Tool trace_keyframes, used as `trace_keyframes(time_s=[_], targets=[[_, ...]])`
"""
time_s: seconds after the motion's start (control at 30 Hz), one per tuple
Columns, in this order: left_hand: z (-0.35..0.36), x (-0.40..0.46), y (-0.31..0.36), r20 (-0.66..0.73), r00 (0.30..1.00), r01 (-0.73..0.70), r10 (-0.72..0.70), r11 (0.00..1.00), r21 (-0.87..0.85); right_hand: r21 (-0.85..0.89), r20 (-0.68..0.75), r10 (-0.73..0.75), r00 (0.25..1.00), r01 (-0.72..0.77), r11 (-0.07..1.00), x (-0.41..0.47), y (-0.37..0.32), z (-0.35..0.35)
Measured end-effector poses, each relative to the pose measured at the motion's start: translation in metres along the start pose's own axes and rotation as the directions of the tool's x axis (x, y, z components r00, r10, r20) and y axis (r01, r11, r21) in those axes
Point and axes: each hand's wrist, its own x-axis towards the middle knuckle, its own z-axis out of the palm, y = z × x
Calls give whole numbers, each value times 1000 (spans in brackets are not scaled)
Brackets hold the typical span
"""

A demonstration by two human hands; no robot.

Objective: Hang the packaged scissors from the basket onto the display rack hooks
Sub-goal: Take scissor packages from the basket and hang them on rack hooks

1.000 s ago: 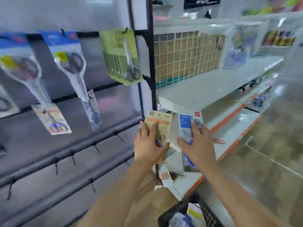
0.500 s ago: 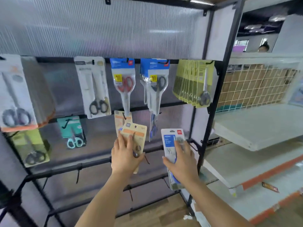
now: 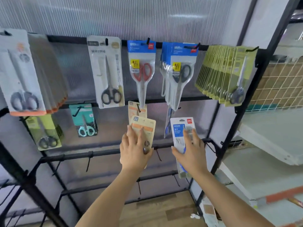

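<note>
My left hand [image 3: 135,149] holds a beige and orange scissors pack [image 3: 146,126] just below a matching pack [image 3: 136,109] that hangs on a second-row hook. My right hand [image 3: 191,152] grips a white and blue scissors pack [image 3: 179,130] upright in front of the black display rack [image 3: 229,128]. Above, the top rail carries hung packs: red-handled scissors [image 3: 141,69], several black-handled ones [image 3: 179,74], and a row of green packs [image 3: 229,74]. The basket is out of view.
Bare black hooks [image 3: 89,161] stick out from the lower rails. A teal pack [image 3: 84,120] and a green pack [image 3: 44,133] hang at left. White shelving [image 3: 268,149] and a wire grid panel [image 3: 278,86] stand to the right of the rack post.
My view swung from the right-hand shelves up to the rack. Both hands rose with their packs to the second row; the beige pack now sits just under the hung matching one.
</note>
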Motion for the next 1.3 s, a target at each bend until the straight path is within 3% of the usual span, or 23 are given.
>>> trace_keyframes(time_s=[0.2,0.47,1.0,1.3], targets=[[9,8,20,40,985,163,-169,979,119,28,-12,-86,996,86,996,27,17,5],[14,24,29,-113,977,194,-181,974,118,94,-63,-159,985,164,982,45,29,13],[38,49,28,-3,959,282,-285,950,134,134,-150,-271,951,291,947,68,32,29],[58,78,20,18,952,302,-305,949,95,149,-184,-254,950,282,948,71,38,42]])
